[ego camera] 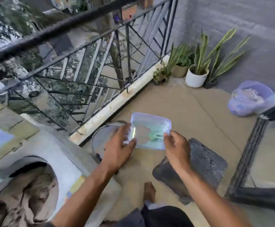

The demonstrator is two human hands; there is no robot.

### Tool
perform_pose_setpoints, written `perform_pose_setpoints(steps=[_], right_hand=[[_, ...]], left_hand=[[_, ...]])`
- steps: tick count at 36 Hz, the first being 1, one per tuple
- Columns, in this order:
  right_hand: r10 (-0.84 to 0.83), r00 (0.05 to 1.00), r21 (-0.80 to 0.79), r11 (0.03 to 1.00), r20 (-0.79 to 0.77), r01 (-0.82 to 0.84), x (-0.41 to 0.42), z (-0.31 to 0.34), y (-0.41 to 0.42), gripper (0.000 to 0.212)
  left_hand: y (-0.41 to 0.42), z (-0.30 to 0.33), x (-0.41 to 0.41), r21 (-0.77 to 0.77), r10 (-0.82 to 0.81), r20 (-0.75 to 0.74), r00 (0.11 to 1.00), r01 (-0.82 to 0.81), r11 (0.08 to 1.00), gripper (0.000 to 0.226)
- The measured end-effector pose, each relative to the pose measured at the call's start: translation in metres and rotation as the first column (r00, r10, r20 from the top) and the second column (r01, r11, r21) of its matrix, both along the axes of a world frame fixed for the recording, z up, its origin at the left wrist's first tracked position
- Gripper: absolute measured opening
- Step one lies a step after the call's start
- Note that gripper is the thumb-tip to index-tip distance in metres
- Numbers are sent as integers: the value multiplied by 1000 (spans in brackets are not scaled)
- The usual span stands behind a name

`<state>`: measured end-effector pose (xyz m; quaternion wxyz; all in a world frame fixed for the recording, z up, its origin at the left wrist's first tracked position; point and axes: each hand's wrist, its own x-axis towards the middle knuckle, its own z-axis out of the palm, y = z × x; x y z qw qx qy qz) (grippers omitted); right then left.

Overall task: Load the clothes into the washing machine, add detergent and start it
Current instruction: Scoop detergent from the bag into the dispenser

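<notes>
Motion blur smears the container (150,131); the washing machine (35,154) is cut off at left.

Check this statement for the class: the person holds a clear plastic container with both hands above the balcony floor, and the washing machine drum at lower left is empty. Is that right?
Not quite. In the head view the drum is not empty: brownish clothes fill it. The rest stands: the left hand and right hand both hold the clear plastic container above the balcony floor.
</notes>
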<state>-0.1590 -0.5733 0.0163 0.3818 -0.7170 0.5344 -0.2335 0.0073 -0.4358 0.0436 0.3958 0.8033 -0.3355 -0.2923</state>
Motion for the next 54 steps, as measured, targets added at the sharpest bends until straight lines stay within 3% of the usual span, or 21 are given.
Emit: perform_pose_setpoints(steps=[5, 11, 13, 15, 18, 24, 29, 33, 39, 43, 49, 54], right_hand=[[-150, 989, 70, 986, -3, 150, -56, -40, -30, 44], [-234, 968, 201, 948, -91, 247, -121, -77, -60, 32], [-278, 951, 282, 909, -136, 307, -141, -89, -68, 13], [-322, 926, 338, 864, -198, 373, -160, -105, -77, 39], [-384, 901, 392, 811, -201, 433, -181, -124, -85, 53], [-436, 865, 469, 727, -249, 501, -215, -177, -98, 57], [-460, 847, 474, 702, -267, 531, -228, -214, -101, 50], [-476, 839, 492, 682, -263, 541, -230, -231, -109, 54], [-478, 832, 472, 686, -282, 554, -223, -243, -115, 54], [-462, 823, 451, 689, -329, 567, -220, -239, -115, 53], [-496, 759, 243, 744, -423, 622, -204, -212, -107, 63], [-416, 865, 234, 845, -280, 482, -167, -175, -94, 58]], left_hand=[[-71, -29, -41, 149, -209, -24, 978, 210, 966, 61], [-142, -67, -99, 247, -424, -84, 902, 431, 868, 61], [-161, -80, -117, 292, -463, -96, 881, 470, 833, 63], [-179, -95, -137, 325, -493, -133, 860, 507, 798, 69], [-200, -121, -164, 398, -557, -180, 811, 578, 712, 79], [-235, -177, -204, 502, -567, -292, 770, 628, 594, 88], [-258, -212, -222, 529, -631, -357, 689, 706, 471, 74], [-268, -244, -229, 535, -665, -390, 637, 745, 399, 85], [-274, -256, -229, 535, -615, -453, 645, 749, 391, 91], [-275, -247, -224, 513, -587, -487, 647, 756, 408, 73], [-267, -212, -196, 566, -483, -401, 778, 625, 537, 63], [-240, -179, -161, 476, -338, -456, 823, 547, 689, 45]])
